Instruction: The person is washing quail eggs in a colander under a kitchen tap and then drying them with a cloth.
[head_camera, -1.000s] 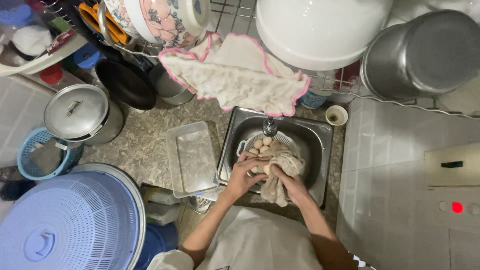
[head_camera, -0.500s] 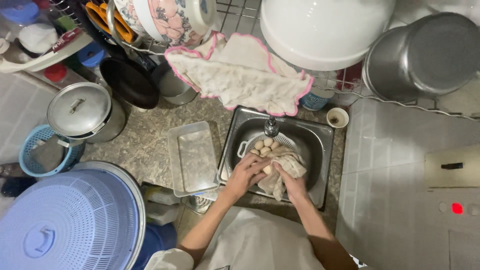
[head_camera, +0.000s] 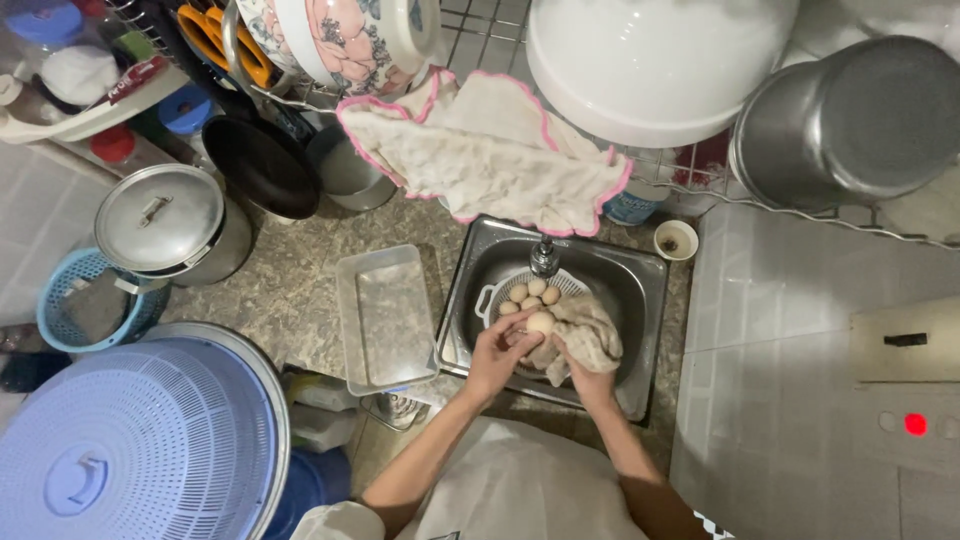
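Over a small steel sink (head_camera: 640, 290), my left hand (head_camera: 498, 352) holds a pale egg (head_camera: 540, 323) at its fingertips. My right hand (head_camera: 585, 372) grips a crumpled beige cloth (head_camera: 592, 335) pressed against that egg. Behind the hands, a white colander (head_camera: 497, 293) in the sink holds several more eggs (head_camera: 530, 292). The tap (head_camera: 544, 258) hangs just above the colander.
A clear rectangular tray (head_camera: 385, 315) lies on the stone counter left of the sink. A lidded steel pot (head_camera: 165, 222), a blue basket (head_camera: 85, 300), and a large blue salad spinner (head_camera: 130, 440) stand further left. A pink-edged cloth (head_camera: 490, 150) hangs from the wire rack overhead. A small cup (head_camera: 675, 240) sits right of the tap.
The egg has shifted up into my left fingertips, and the cloth in my right hand has moved slightly right of it. The view barely shifted.
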